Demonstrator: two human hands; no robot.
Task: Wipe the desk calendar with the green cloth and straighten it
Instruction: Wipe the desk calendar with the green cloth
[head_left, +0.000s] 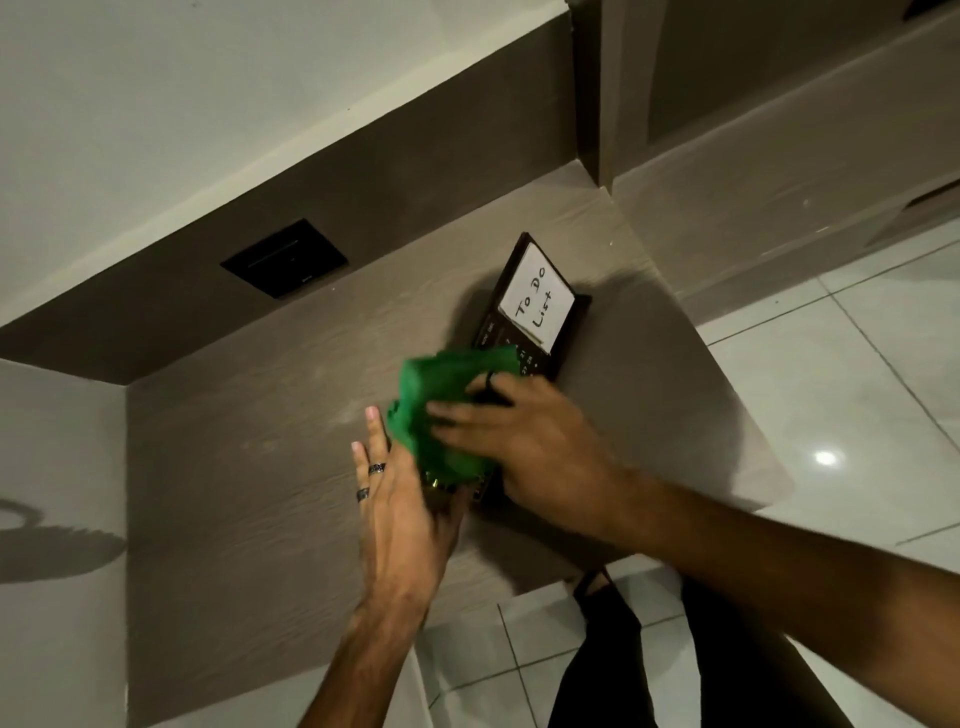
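Observation:
A dark desk calendar (563, 332) lies on the grey-brown desk (260, 467), with a white pad reading "To Do List" (537, 304) at its far end. My right hand (524, 441) presses a crumpled green cloth (441, 405) onto the calendar's middle and near part. My left hand (400, 499) sits at the calendar's near left end with fingers stretched out, touching the edge under the cloth. The cloth and both hands hide most of the calendar's near half.
A black square plate (284, 258) is set in the dark back panel behind the desk. The desk ends at the right, where a white tiled floor (857, 389) begins. A vertical panel (587, 88) rises at the desk's far right corner.

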